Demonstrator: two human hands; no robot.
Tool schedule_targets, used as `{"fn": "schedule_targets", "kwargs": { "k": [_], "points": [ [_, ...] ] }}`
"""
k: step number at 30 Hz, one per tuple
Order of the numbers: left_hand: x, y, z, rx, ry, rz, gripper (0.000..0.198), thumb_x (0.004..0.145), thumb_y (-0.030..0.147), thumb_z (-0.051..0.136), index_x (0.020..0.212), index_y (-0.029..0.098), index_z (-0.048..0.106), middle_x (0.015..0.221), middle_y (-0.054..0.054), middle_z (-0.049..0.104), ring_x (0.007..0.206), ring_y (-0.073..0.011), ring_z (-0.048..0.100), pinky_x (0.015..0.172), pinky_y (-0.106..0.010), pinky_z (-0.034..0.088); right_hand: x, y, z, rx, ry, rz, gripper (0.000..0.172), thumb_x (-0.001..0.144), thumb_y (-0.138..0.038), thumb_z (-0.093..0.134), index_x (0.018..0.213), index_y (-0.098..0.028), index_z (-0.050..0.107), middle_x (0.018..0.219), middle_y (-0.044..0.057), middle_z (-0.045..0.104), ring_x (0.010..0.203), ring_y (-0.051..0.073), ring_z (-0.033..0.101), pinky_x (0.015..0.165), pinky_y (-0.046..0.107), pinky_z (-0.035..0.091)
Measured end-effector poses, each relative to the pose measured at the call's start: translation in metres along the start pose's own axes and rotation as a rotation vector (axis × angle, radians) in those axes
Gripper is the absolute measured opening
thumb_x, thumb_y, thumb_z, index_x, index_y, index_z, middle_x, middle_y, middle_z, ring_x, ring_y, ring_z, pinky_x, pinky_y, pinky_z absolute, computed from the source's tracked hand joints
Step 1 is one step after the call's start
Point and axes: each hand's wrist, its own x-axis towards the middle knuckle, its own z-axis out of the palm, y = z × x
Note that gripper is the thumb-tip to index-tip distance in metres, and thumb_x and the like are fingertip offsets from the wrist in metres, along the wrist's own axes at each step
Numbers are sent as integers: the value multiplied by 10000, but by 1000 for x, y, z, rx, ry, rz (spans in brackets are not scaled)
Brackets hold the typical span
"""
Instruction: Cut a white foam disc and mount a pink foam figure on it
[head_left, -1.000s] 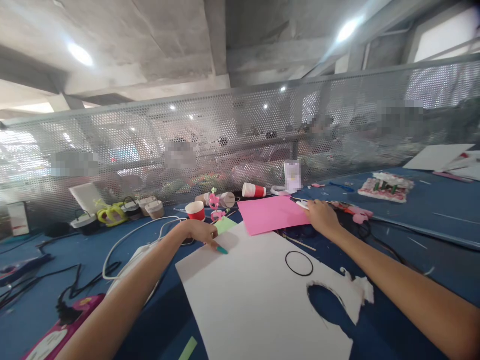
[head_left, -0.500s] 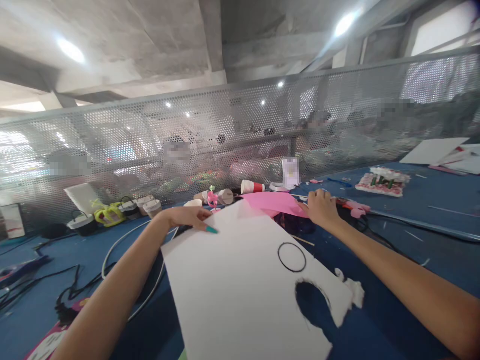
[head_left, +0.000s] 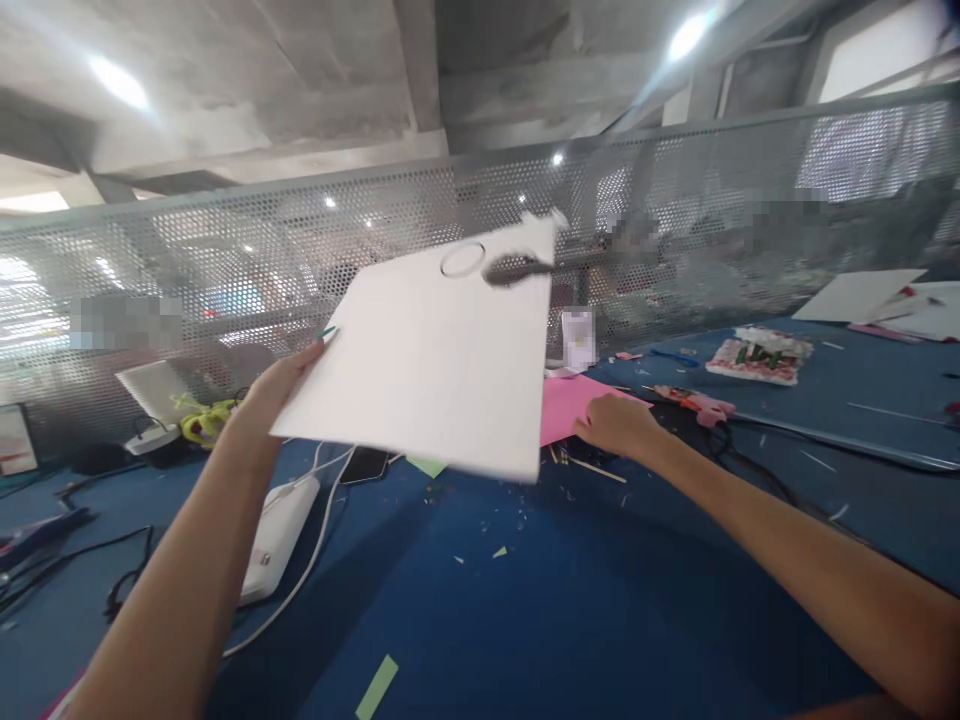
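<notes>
Raised above the table is a white foam or card sheet (head_left: 420, 360), tilted, with a drawn black ring and a ragged cut-out near its far right corner. My left hand (head_left: 281, 385) grips its left edge, a green thumbnail showing on top and the other fingers hidden beneath. To the right, a pink sheet (head_left: 570, 400) lies partly behind the white one. My right hand (head_left: 619, 425) is closed on its near edge, fingers curled; the white sheet covers part of the pink one.
A white power strip (head_left: 281, 540) with cables and a dark phone (head_left: 365, 465) lie at left. Green paper scraps (head_left: 377, 687) and thin sticks (head_left: 598, 470) are scattered about. At right sit a pink glue gun (head_left: 701, 405) and a decorated white block (head_left: 760, 357). A perforated metal screen (head_left: 667, 220) stands behind.
My left hand has lifted the white sheet up and to the left, swinging its near end upward and uncovering the table. My right hand stays near the pink sheet, now gripping its near edge.
</notes>
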Motion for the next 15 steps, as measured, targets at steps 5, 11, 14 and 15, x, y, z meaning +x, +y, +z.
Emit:
{"fn": "schedule_targets", "kwargs": {
  "k": [5,11,14,15],
  "points": [
    [25,-26,16,-149,50,211,323,841,305,566,1152,222,540,920,-23,709,819,-181,681,801,-349,567,-6,-7,14,7,-118,100,509,703,-508,555,951,-75,653,964,251,641,925,374,608,704,411,424],
    [30,-46,14,-28,2,419,414,716,397,683,1080,239,568,954,-5,698,841,-175,650,702,-246,554,13,13,25,281,-265,117,275,612,-372,650,752,-136,643,694,135,639,743,325,628,599,369,432],
    [33,-48,9,-21,8,387,370,690,390,702,997,215,592,842,2,696,702,-145,633,590,-210,521,23,19,28,412,-247,65,185,566,-328,709,623,-182,611,512,62,545,623,314,599,516,369,417],
    [34,-48,8,-13,1,378,346,688,379,702,969,206,597,803,5,693,659,-137,623,568,-207,510,25,21,28,472,-230,28,183,559,-322,725,611,-194,605,476,42,512,587,300,586,491,363,410]
  ]
}}
